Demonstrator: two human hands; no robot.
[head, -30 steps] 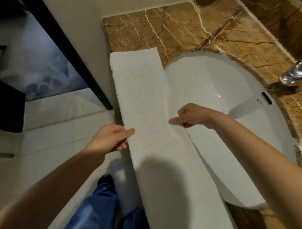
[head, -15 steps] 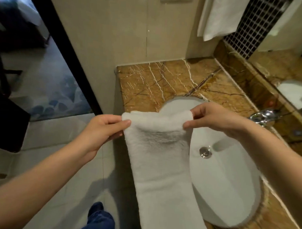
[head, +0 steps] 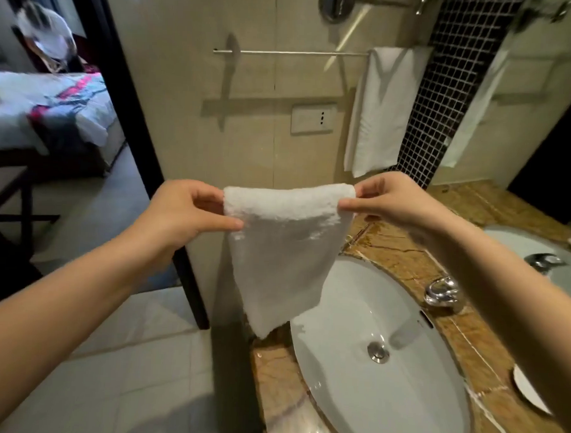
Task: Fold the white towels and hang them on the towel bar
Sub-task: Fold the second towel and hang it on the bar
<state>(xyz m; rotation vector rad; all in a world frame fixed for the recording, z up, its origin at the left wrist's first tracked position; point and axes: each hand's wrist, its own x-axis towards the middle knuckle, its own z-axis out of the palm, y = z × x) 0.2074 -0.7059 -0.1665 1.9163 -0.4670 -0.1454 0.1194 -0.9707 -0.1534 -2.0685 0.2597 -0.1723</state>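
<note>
A person's left grip (head: 187, 213) and right grip (head: 394, 200) each pinched a top corner of one folded white terry towel (head: 283, 248), held over the brown marble surface (head: 383, 249), below the single chrome towel bar (head: 299, 53) on the far wall. A second white towel (head: 385, 113) already hung at the bar's right end; a slack pinch could drop the fold open into the white oval sink (head: 355, 316).

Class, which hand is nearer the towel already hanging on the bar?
Right. The right hand sits just below the hanging towel; the left hand, at the far end of the folded towel, is farther left.
</note>
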